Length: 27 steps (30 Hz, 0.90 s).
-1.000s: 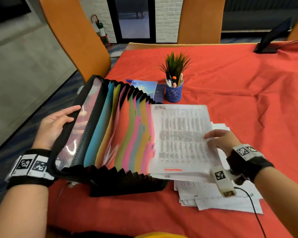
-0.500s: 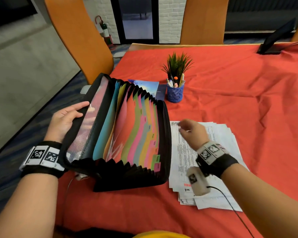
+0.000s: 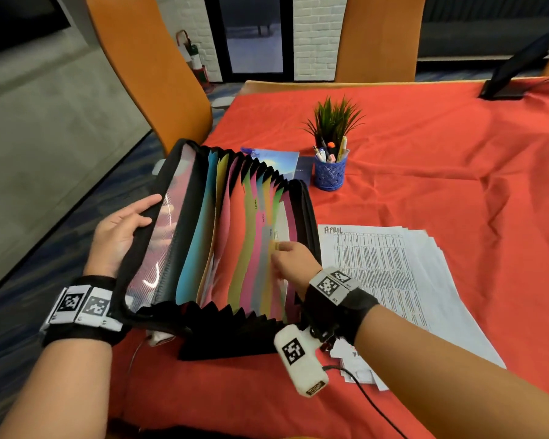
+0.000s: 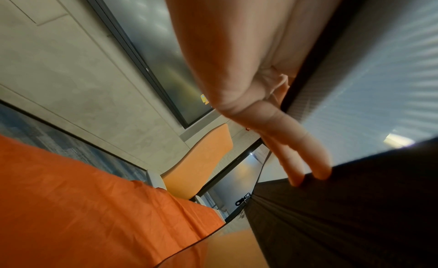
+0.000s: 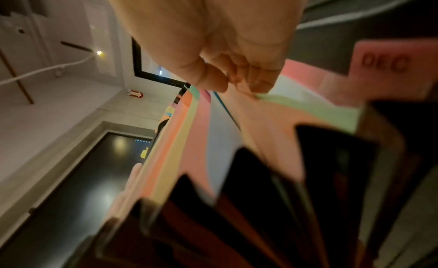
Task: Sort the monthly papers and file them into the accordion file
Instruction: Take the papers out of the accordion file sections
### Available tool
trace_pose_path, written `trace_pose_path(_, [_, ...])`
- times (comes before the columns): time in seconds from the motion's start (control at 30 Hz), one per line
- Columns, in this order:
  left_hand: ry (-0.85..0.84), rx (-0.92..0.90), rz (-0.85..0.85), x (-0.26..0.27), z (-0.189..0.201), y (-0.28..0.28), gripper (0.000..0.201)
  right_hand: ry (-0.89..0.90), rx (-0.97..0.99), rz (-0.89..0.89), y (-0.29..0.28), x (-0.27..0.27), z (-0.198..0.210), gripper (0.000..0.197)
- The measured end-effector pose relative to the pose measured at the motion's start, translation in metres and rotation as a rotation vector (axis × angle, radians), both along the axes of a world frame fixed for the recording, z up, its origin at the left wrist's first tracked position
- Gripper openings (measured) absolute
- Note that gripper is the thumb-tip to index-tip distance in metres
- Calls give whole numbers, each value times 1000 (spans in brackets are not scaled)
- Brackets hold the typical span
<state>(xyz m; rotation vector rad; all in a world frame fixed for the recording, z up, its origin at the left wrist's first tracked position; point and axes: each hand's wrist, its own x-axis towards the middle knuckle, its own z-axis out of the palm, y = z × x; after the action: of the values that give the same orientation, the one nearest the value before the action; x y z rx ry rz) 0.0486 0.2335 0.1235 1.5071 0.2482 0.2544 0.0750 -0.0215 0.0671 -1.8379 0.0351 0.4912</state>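
The black accordion file (image 3: 235, 337) stands fanned open on the red cloth, its coloured dividers (image 3: 251, 242) carrying month tabs. My left hand (image 3: 140, 213) grips the clear left flap (image 3: 171, 236), thumb over its edge and fingers (image 4: 305, 159) flat along the black outer cover (image 4: 355, 216). My right hand (image 3: 282, 253) reaches into the right-hand dividers and pinches an orange and green divider edge (image 5: 272, 111) between thumb and fingers (image 5: 255, 83). A pink tab marked DEC (image 5: 386, 64) lies just beyond. The paper stack (image 3: 393, 274), with APRIL on top, lies right of the file.
A blue pen cup (image 3: 329, 174) with a small green plant (image 3: 333, 122) stands behind the file, beside a blue booklet (image 3: 279, 161). Orange chairs (image 3: 146, 68) stand at the table's far and left sides. A dark tablet stand (image 3: 514, 74) sits at the far right.
The sheet my right hand held against the file's right side is out of the hand. That hand passed over the stack and went left into the dividers. The left hand kept hold of the flap.
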Motion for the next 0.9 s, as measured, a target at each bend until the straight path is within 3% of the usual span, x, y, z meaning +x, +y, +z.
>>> trace_pose_path(0.17, [10, -2, -18, 0, 1, 5, 44, 57, 27, 11, 8, -4, 15, 44])
trace_pose_path(0.37, [12, -20, -15, -1, -1, 7, 44, 215, 102, -21, -1, 2, 20, 17])
trace_pose_path(0.47, [13, -28, -21, 0, 1, 4, 44, 316, 154, -68, -1, 3, 17, 13])
trace_pose_path(0.63, [15, -10, 7, 1, 0, 4, 47, 434, 174, -18, -9, 2, 18, 37])
trace_pose_path(0.73, [10, 27, -7, 0, 2, 5, 47, 405, 270, -39, -24, 6, 25, 29])
trace_pose_path(0.8, [0, 47, 13, -1, 5, 11, 44, 307, 283, -74, -47, 11, 34, 9])
trace_pose_path(0.9, [25, 94, 24, -1, 4, 24, 39, 148, 204, -148, -104, 15, 43, 12])
